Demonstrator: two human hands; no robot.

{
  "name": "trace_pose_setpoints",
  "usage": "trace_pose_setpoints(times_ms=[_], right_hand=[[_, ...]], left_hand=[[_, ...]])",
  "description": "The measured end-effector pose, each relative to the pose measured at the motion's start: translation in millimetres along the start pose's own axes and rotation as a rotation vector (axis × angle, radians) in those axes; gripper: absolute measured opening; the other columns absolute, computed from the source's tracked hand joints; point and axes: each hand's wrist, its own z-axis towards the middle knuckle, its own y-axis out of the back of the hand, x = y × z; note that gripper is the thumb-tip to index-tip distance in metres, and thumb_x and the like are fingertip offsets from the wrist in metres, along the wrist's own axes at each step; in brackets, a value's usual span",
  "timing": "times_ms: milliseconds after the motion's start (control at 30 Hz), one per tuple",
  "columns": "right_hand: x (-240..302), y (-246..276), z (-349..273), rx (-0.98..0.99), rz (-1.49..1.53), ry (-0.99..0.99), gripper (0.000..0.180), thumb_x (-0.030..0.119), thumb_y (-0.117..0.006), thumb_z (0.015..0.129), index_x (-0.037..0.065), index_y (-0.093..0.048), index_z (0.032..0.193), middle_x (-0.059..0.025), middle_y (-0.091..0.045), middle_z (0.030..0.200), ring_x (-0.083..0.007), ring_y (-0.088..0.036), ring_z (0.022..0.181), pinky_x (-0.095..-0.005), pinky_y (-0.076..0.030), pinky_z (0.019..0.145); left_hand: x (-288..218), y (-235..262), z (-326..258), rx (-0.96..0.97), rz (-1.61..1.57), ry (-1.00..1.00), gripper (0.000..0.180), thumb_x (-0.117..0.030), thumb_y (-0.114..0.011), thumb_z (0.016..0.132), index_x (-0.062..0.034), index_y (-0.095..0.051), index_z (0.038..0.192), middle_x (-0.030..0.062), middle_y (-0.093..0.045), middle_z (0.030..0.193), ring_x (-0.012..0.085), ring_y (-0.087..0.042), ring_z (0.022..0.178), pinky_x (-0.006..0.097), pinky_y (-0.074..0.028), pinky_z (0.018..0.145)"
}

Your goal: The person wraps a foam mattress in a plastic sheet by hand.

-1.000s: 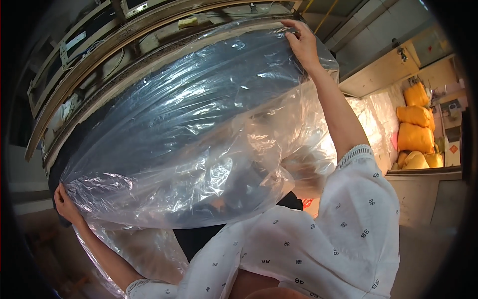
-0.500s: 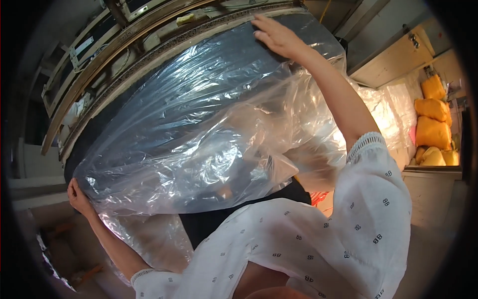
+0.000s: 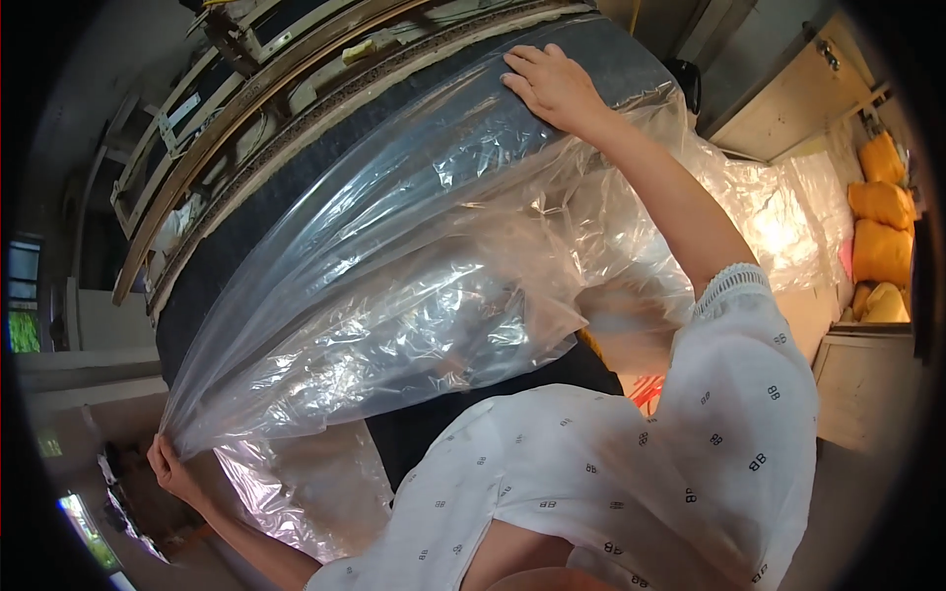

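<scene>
A wide sheet of clear plastic film (image 3: 394, 286) lies across a dark work surface (image 3: 236, 261) and hangs over its near edge. At the lower left, my left hand (image 3: 175, 468) is closed on a gathered corner of the film, beyond the surface's left end. Folds fan out from that grip, pulled taut. My right hand (image 3: 557, 87) lies flat on the film near the far right part of the surface, fingers spread a little. More crumpled film (image 3: 305, 483) hangs below the near edge, close to my black lower garment (image 3: 424, 433).
A long brown rail and frame (image 3: 246, 103) runs along the far side, with a small yellow piece (image 3: 360, 49) on it. Orange-yellow bundles (image 3: 882, 246) are stacked at the right, beside a pale wooden panel (image 3: 793, 103). More clear film (image 3: 778, 212) spreads there.
My left hand has drawn its corner of the film down toward me, off the surface's left end, baring more dark surface. My right hand has shifted slightly nearer.
</scene>
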Motion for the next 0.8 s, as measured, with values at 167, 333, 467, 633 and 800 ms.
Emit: trace_pose_setpoints(times_ms=[167, 333, 467, 633, 800], right_hand=[[-19, -10, 21, 0.000, 0.050, 0.055, 0.029, 0.028, -0.053, 0.083, 0.008, -0.062, 0.104, -0.0031, -0.058, 0.107, -0.0253, -0.054, 0.090, -0.0370, -0.047, 0.076], [-46, -32, 40, 0.008, 0.217, -0.018, 0.021, 0.024, -0.059, 0.079, 0.012, -0.063, 0.097, -0.0048, -0.058, 0.105, -0.0258, -0.055, 0.093, -0.0399, -0.045, 0.075], [-51, -42, 56, -0.009, 0.218, -0.187, 0.018, 0.027, -0.062, 0.076, 0.016, -0.061, 0.090, -0.0070, -0.057, 0.104, -0.0261, -0.054, 0.099, -0.0437, -0.039, 0.079], [-79, -33, 102, -0.152, 0.658, -0.231, 0.017, 0.020, -0.052, 0.084, 0.004, -0.054, 0.088, -0.0090, -0.058, 0.081, -0.0226, -0.054, 0.074, -0.0333, -0.043, 0.066], [-28, 6, 116, -0.459, 0.630, -0.468, 0.016, 0.019, -0.052, 0.084, 0.003, -0.056, 0.087, -0.0053, -0.055, 0.071, -0.0136, -0.051, 0.062, -0.0288, -0.043, 0.058]], left_hand=[[6, 26, -48, 0.025, 0.045, -0.028, 0.015, -0.012, -0.056, 0.089, 0.0017, -0.060, 0.094, 0.0032, -0.056, 0.086, 0.0117, -0.051, 0.083, 0.022, -0.042, 0.077], [17, 26, -101, 0.040, 0.010, -0.069, 0.015, -0.011, -0.053, 0.089, -0.0001, -0.060, 0.097, 0.0028, -0.056, 0.092, 0.0122, -0.052, 0.084, 0.024, -0.042, 0.076], [26, 10, -113, 0.064, -0.231, 0.344, 0.021, -0.022, -0.054, 0.089, -0.0048, -0.058, 0.101, 0.0012, -0.056, 0.098, 0.0118, -0.051, 0.088, 0.023, -0.041, 0.071], [49, -18, -32, -0.207, -0.624, 0.453, 0.030, -0.029, -0.046, 0.092, -0.0067, -0.053, 0.111, 0.0063, -0.053, 0.112, 0.0177, -0.050, 0.101, 0.029, -0.041, 0.080], [-5, -92, 66, -0.360, -0.802, 0.452, 0.029, -0.025, -0.053, 0.089, -0.0036, -0.057, 0.109, 0.0101, -0.058, 0.105, 0.0179, -0.056, 0.090, 0.028, -0.044, 0.079]])
